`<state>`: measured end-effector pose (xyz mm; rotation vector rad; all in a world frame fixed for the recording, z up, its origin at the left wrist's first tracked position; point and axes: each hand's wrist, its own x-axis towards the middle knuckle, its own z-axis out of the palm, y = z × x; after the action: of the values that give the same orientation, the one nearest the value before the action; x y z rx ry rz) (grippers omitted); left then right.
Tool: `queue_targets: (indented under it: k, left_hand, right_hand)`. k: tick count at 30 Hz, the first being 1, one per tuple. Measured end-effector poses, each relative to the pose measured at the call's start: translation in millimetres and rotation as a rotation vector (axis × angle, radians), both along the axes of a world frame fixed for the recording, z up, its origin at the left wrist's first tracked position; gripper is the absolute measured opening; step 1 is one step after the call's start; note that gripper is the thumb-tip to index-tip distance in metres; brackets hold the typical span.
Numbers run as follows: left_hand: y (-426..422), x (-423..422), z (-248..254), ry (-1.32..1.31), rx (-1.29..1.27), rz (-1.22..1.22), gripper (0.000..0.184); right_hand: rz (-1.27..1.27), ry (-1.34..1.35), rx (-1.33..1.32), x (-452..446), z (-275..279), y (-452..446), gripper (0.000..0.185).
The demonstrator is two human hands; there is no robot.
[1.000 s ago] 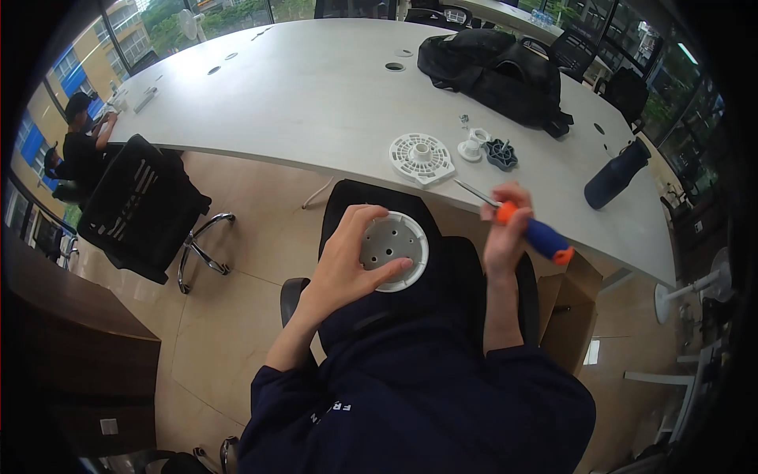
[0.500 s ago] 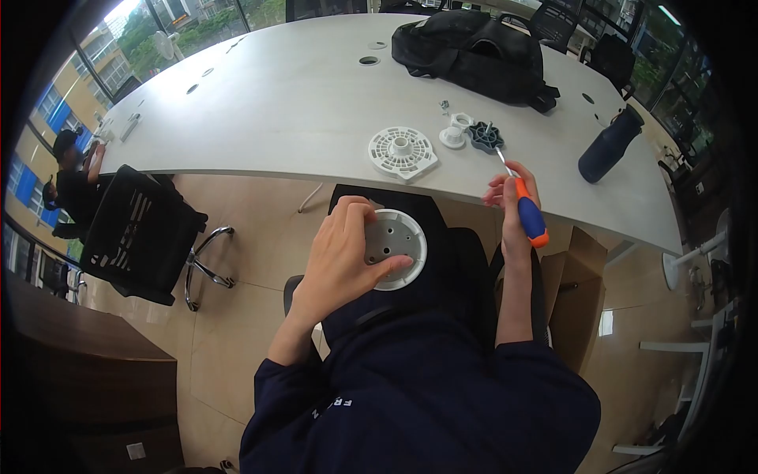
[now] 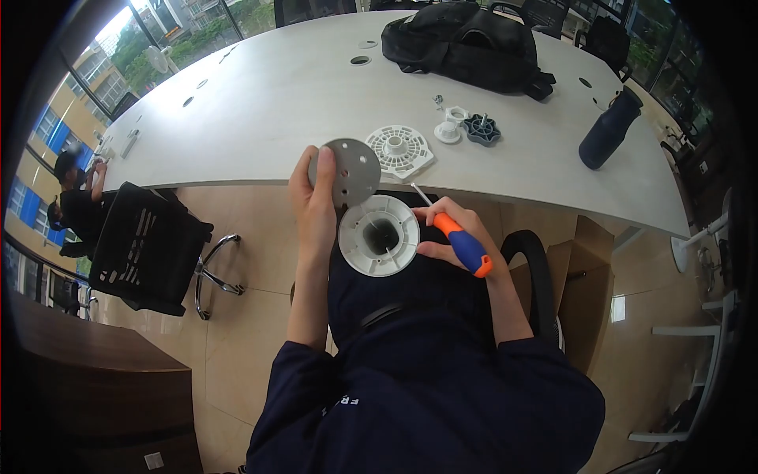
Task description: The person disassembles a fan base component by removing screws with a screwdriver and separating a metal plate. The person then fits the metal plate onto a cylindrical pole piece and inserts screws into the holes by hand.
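My left hand (image 3: 313, 197) holds up a round grey metal plate (image 3: 357, 175) with several holes, thumb on its face. Just below the plate, a white round plastic housing (image 3: 350, 251) sits over my lap, its open side up, showing a ribbed rim and a dark hollow centre. My right hand (image 3: 480, 225) is closed around a screwdriver (image 3: 466, 243) with an orange and blue handle, its shaft pointing up and left. The thumb and fingers of that hand also reach the housing's right edge. What supports the housing from below is hidden.
On the table (image 3: 260, 103) lie a white slotted disc (image 3: 410, 162), small white plastic parts (image 3: 448, 132), a dark grey star knob (image 3: 482, 130), a black backpack (image 3: 474, 51) and a blue bottle (image 3: 608, 134). A cardboard box (image 3: 584, 276) stands at right. A person (image 3: 79, 201) sits at far left.
My left hand has lifted the grey plate up off the white housing, exposing its hollow inside. My right hand has come left to the housing, and the screwdriver tip is away from the star knob.
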<state>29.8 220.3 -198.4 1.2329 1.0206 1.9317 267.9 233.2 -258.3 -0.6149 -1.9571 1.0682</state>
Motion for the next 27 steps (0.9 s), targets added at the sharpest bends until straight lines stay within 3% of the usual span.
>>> queue_targets:
  k: [4, 6, 9, 14, 19, 21, 22, 26, 27]
  left_hand:
    - [64, -22, -12, -0.095, -0.173, -0.100, 0.020]
    - [92, -28, -27, -0.095, -0.210, -0.134, 0.019]
    - [108, -22, -39, 0.153, -0.173, -0.120, 0.018]
    - [100, -11, -61, 0.061, -0.125, -0.048, 0.018]
    - [108, -22, -79, -0.068, -0.076, 0.022, 0.021]
    - [115, -33, -84, 0.206, -0.119, 0.053, 0.019]
    - [119, -36, -88, 0.204, -0.118, 0.057, 0.019]
    - [116, -40, -84, 0.039, -0.213, -0.095, 0.017]
    - [116, -42, -82, 0.018, -0.230, -0.159, 0.016]
  right_hand:
    - [-0.002, 0.000, -0.030, 0, -1, -1, 0.042]
    - [0.005, 0.135, -0.077, 0, -7, 2, 0.027]
    - [0.004, 0.267, -0.210, 1, -14, 7, 0.020]
    - [-0.099, 0.346, -0.224, 6, -12, 10, 0.030]
    - [-0.351, 0.252, 0.087, 0, -20, 19, 0.023]
    - [-0.385, 0.189, 0.116, -4, -15, 19, 0.023]
    - [-0.423, 0.124, 0.139, -6, -13, 18, 0.024]
    - [-0.373, -0.104, 0.249, -17, -1, 44, 0.033]
    - [-0.379, -0.197, 0.429, -22, 2, 52, 0.038]
